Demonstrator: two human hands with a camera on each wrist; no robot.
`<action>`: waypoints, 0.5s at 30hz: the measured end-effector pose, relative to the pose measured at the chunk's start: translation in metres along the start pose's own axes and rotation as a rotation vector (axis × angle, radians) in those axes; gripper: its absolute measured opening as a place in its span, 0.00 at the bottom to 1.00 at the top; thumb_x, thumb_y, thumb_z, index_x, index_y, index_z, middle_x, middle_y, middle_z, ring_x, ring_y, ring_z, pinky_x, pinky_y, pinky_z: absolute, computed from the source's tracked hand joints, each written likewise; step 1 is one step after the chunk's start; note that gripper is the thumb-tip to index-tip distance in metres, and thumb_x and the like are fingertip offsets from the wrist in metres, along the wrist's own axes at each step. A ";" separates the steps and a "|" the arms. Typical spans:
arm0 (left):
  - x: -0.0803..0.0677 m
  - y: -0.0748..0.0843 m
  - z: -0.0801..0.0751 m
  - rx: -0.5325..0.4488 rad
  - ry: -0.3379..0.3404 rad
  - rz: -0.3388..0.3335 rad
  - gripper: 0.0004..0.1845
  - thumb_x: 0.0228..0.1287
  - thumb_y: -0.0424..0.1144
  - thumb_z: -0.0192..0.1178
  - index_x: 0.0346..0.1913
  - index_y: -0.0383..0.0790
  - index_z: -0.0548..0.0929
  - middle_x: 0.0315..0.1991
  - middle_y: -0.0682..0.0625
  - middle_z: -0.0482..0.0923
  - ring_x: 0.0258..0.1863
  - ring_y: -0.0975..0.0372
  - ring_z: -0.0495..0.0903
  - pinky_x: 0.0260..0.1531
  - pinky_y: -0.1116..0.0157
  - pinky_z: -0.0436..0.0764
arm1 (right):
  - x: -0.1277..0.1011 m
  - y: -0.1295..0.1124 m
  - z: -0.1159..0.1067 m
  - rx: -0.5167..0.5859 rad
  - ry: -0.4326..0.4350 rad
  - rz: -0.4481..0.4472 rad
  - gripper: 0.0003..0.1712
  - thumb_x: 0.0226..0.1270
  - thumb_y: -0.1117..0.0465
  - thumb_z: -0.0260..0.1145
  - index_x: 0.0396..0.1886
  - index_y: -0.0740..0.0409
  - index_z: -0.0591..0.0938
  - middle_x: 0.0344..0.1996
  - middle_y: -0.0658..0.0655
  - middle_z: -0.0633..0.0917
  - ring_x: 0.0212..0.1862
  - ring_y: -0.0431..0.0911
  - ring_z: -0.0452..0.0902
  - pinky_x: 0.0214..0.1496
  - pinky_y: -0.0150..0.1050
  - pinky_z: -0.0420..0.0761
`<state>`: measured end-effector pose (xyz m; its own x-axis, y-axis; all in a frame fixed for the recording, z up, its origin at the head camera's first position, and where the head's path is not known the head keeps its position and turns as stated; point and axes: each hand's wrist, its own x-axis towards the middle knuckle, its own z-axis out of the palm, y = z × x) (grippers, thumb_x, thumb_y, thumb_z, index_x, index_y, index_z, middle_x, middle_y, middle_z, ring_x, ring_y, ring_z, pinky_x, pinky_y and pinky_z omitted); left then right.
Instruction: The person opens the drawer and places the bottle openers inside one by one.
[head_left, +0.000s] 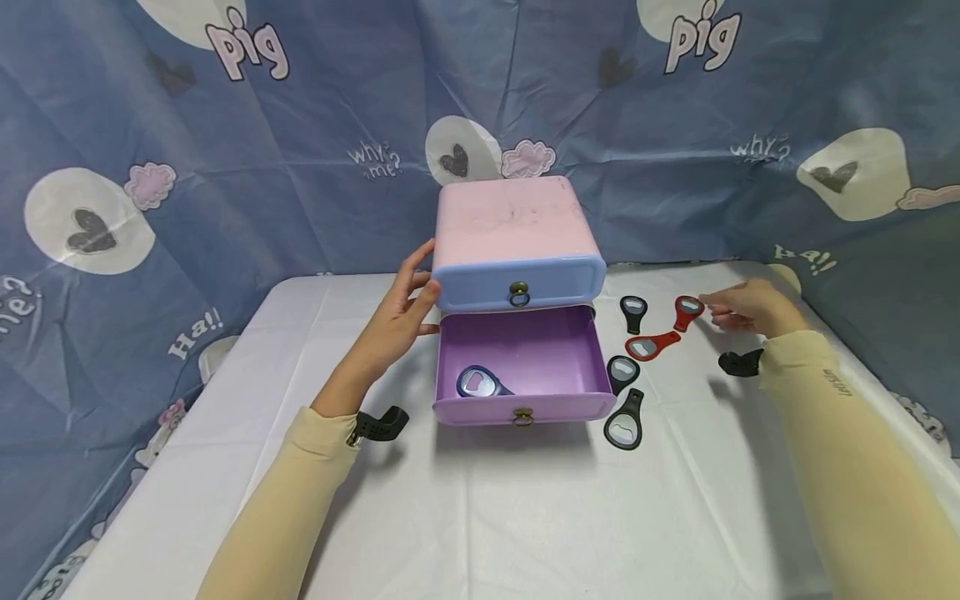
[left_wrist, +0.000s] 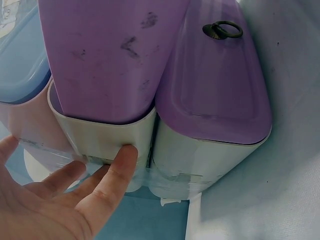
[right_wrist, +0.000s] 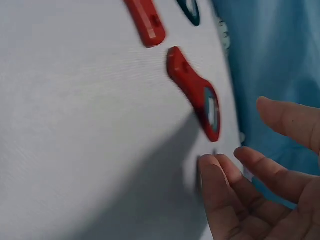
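Note:
My left hand (head_left: 393, 325) rests against the left side of a small drawer cabinet (head_left: 513, 217), fingers spread and mostly straight. In the left wrist view its fingertips (left_wrist: 129, 152) lie on the cabinet's pale side. The cabinet's purple drawer (head_left: 525, 354) is pulled out, with a dark blue bottle opener (head_left: 500, 388) lying inside. On the right, my right hand (head_left: 757, 308) hovers beside a red bottle opener (head_left: 682, 321). In the right wrist view the red bottle opener (right_wrist: 187, 82) lies just beyond the fingertips, and the thumb is apart from the fingers.
A second red bottle opener (head_left: 663, 341) lies near the first. Black bottle openers (head_left: 634, 323) are scattered along the cabinet's right side. Above the open drawer is a shut light blue drawer (head_left: 480, 287). A patterned blue cloth (head_left: 337, 108) hangs behind the white table (head_left: 525, 517).

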<state>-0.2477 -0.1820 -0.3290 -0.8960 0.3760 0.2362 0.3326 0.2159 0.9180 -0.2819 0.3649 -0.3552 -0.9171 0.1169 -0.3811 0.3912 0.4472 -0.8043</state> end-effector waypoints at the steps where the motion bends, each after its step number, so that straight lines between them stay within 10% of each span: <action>1: 0.000 0.000 0.000 -0.001 -0.001 0.000 0.34 0.84 0.62 0.50 0.85 0.77 0.51 0.78 0.38 0.62 0.75 0.41 0.72 0.59 0.33 0.84 | 0.001 0.001 0.001 0.003 0.001 0.005 0.18 0.82 0.55 0.64 0.54 0.68 0.79 0.25 0.44 0.84 0.28 0.33 0.84 0.38 0.31 0.88; 15: -0.001 0.001 0.000 -0.003 0.000 0.003 0.35 0.83 0.64 0.51 0.85 0.77 0.51 0.78 0.39 0.63 0.74 0.41 0.73 0.59 0.33 0.84 | 0.019 -0.001 0.027 -0.239 0.217 0.029 0.30 0.69 0.50 0.77 0.52 0.74 0.80 0.26 0.52 0.77 0.29 0.43 0.74 0.31 0.34 0.80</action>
<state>-0.2465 -0.1817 -0.3284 -0.8948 0.3769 0.2392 0.3347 0.2119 0.9182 -0.2973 0.3427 -0.3741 -0.9106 0.3079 -0.2757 0.4124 0.6334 -0.6547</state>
